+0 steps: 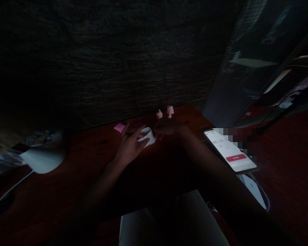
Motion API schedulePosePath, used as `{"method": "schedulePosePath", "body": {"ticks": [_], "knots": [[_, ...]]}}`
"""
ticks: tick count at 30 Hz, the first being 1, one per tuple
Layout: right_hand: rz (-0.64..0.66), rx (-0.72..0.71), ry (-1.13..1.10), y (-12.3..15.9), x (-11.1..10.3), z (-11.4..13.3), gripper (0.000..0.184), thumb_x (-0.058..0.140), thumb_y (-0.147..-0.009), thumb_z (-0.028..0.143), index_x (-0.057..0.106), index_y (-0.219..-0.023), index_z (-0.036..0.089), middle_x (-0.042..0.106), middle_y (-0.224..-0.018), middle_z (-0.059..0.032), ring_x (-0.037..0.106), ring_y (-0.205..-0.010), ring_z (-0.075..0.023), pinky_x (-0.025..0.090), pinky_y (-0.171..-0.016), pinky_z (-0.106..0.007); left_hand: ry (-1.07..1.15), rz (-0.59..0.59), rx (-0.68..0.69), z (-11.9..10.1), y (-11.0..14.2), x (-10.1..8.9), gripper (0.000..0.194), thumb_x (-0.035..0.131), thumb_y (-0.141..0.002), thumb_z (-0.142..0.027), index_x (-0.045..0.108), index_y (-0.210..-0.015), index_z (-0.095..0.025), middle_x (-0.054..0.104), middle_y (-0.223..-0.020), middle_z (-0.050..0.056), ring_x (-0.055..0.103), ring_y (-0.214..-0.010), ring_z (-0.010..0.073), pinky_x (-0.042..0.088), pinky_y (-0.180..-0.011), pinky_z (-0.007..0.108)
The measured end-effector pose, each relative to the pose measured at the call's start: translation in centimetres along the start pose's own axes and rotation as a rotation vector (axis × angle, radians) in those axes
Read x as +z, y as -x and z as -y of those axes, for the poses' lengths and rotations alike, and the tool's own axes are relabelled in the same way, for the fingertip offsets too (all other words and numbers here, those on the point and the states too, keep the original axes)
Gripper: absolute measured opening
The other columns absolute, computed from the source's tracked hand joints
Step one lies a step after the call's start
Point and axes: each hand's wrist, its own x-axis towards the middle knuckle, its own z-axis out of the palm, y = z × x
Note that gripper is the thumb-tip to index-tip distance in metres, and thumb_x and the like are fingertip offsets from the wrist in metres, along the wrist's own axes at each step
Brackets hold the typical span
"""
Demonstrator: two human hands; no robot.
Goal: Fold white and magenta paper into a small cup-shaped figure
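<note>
A creased piece of white paper (149,136) is between my hands at the table's far side. My left hand (129,144) holds its left part, thumb below and fingers above. My right hand (167,128) is in deep shadow at the paper's right edge. Its fingers look curled, and what they pinch is hidden. Just beyond the left fingers lies a flat pink piece (119,127), with a darker magenta piece (138,124) beside it. Behind my right hand stand two small pale pink shaped pieces, one pointed (159,114) and one wider at the top (170,110).
A dark wooden table (92,147) meets a rough block wall (133,68). On the left is a white lamp head (45,160) with a cable, near clear plastic wrapping (5,162). A lit phone (232,150) showing a timer sits right of my right forearm.
</note>
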Motion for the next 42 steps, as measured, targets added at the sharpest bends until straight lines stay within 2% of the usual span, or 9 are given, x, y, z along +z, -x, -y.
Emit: {"method": "schedulePosePath", "body": {"ticks": [6, 13, 19, 31, 35, 37, 39, 41, 42], "knots": [[0.024, -0.029, 0.054, 0.1, -0.1, 0.1, 0.028, 0.046, -0.096, 0.010, 0.069, -0.080, 0.009, 0.078, -0.101, -0.0155, 0.076, -0.079, -0.0167, 0.056, -0.065, -0.020, 0.017, 0.023, -0.004, 0.0, 0.1, 0.0, 0.043, 0.065, -0.092, -0.029, 0.055, -0.134, -0.023, 0.080, -0.092, 0.001, 0.070, -0.111, 0.0238, 0.013, -0.124, 0.060], [0.020, -0.054, 0.071, -0.1, 0.1, 0.2, 0.027, 0.047, -0.094, 0.007, 0.069, -0.077, 0.010, 0.079, -0.096, -0.0133, 0.075, -0.073, -0.0140, 0.054, -0.063, -0.018, 0.016, 0.053, -0.018, 0.1, 0.2, 0.1, 0.037, 0.064, -0.093, -0.029, 0.057, -0.129, -0.024, 0.079, -0.099, 0.002, 0.068, -0.117, 0.0230, 0.008, -0.126, 0.059], [-0.002, -0.052, 0.055, 0.3, 0.2, 0.6, 0.023, 0.049, -0.096, 0.009, 0.069, -0.083, 0.009, 0.079, -0.098, -0.0143, 0.074, -0.072, -0.0128, 0.054, -0.060, -0.017, 0.019, 0.095, -0.011, 0.6, 0.3, 0.5, 0.053, 0.070, -0.089, -0.027, 0.049, -0.138, -0.024, 0.075, -0.119, 0.006, 0.061, -0.128, 0.0243, 0.004, -0.125, 0.060], [0.002, -0.056, 0.066, 0.6, 0.2, 0.7, 0.023, 0.052, -0.094, 0.010, 0.070, -0.079, 0.011, 0.079, -0.094, -0.0122, 0.073, -0.069, -0.0123, 0.053, -0.063, -0.018, 0.057, 0.112, -0.023, 0.3, 0.1, 0.4, 0.040, 0.070, -0.089, -0.025, 0.057, -0.127, -0.027, 0.077, -0.113, 0.001, 0.074, -0.102, 0.0216, -0.006, -0.125, 0.060], [-0.011, -0.072, 0.094, 0.6, 0.2, 0.7, 0.023, 0.053, -0.091, 0.008, 0.071, -0.079, 0.011, 0.079, -0.091, -0.0105, 0.072, -0.068, -0.0129, 0.053, -0.063, -0.020, 0.001, 0.076, 0.052, 0.4, 0.2, 0.1, 0.044, 0.071, -0.088, -0.031, 0.056, -0.130, -0.025, 0.074, -0.122, 0.005, 0.062, -0.125, 0.0265, 0.003, -0.125, 0.063], [-0.071, -0.078, 0.163, 0.5, 0.0, 0.6, 0.023, 0.053, -0.090, 0.008, 0.073, -0.081, 0.011, 0.078, -0.088, -0.0103, 0.072, -0.070, -0.0154, 0.053, -0.066, -0.023, -0.028, 0.008, 0.082, 0.4, 0.2, -0.4, 0.045, 0.071, -0.088, -0.037, 0.057, -0.128, -0.024, 0.069, -0.130, 0.009, 0.053, -0.136, 0.0294, 0.011, -0.123, 0.063], [-0.236, -0.115, 0.240, 0.6, -0.3, 0.5, 0.022, 0.055, -0.089, 0.009, 0.076, -0.085, 0.012, 0.078, -0.088, -0.0099, 0.073, -0.078, -0.0184, 0.053, -0.073, -0.025, -0.027, -0.083, 0.067, 0.7, 0.4, -1.0, 0.047, 0.071, -0.087, -0.041, 0.057, -0.128, -0.024, 0.066, -0.133, 0.010, 0.053, -0.134, 0.0303, 0.021, -0.121, 0.061], [-0.427, -0.226, 0.235, 0.9, -0.5, 0.6, 0.021, 0.057, -0.088, 0.010, 0.077, -0.092, 0.013, 0.078, -0.094, -0.0089, 0.072, -0.087, -0.0191, 0.052, -0.080, -0.026, 0.030, -0.146, 0.016, 1.4, 0.7, -1.5, 0.061, 0.074, -0.084, -0.044, 0.052, -0.137, -0.024, 0.064, -0.133, 0.011, 0.055, -0.131, 0.0311, 0.030, -0.118, 0.059], [-0.468, -0.300, 0.197, 1.1, -0.5, 0.8, 0.021, 0.058, -0.088, 0.012, 0.077, -0.098, 0.013, 0.077, -0.097, -0.0082, 0.071, -0.088, -0.0181, 0.051, -0.081, -0.026, 0.083, -0.152, -0.009, 2.0, 0.9, -1.6, 0.074, 0.077, -0.081, -0.046, 0.046, -0.143, -0.024, 0.062, -0.136, 0.012, 0.053, -0.133, 0.0322, 0.033, -0.116, 0.058]]}}
